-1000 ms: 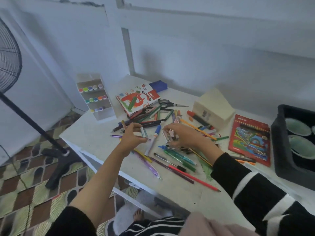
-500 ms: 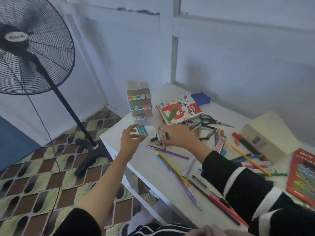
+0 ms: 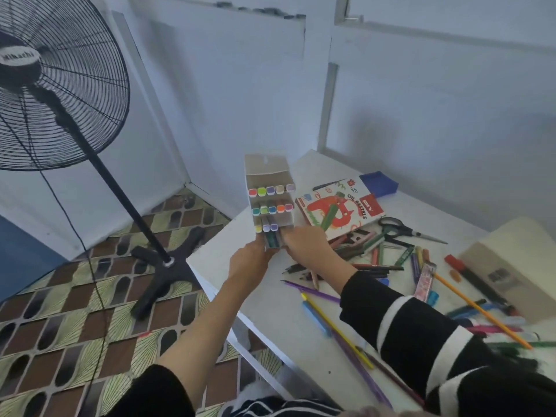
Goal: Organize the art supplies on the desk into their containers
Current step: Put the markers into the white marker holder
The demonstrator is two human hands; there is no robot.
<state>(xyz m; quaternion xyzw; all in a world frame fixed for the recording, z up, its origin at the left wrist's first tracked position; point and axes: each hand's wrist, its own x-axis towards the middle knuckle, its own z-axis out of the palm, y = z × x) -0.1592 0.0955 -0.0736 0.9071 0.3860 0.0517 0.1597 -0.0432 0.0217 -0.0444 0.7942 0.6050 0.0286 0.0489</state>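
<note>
The desk [image 3: 270,314] carries a tiered rack [image 3: 266,173] at its far left corner, just beside the pastel box [image 3: 340,209]. The rack's open front faces the person, and loose pencils [image 3: 334,323] lie scattered to its right.

The left hand [image 3: 246,261] and right hand [image 3: 307,246] meet at the rack's bottom row. Their curled fingers pinch a few markers [image 3: 272,239] between them, one hand on each side. Whether the right palm hides anything more, I cannot tell.

The markers are partly inside the slot. Their long axis runs away from the person into the rack, rear ends toward the hands, in line with the stored ones.

To do this well, I judge the barrels should stay level with the shelf and be pushed straight in. One hand should brace the light rack so it does not slide toward the desk edge.
</note>
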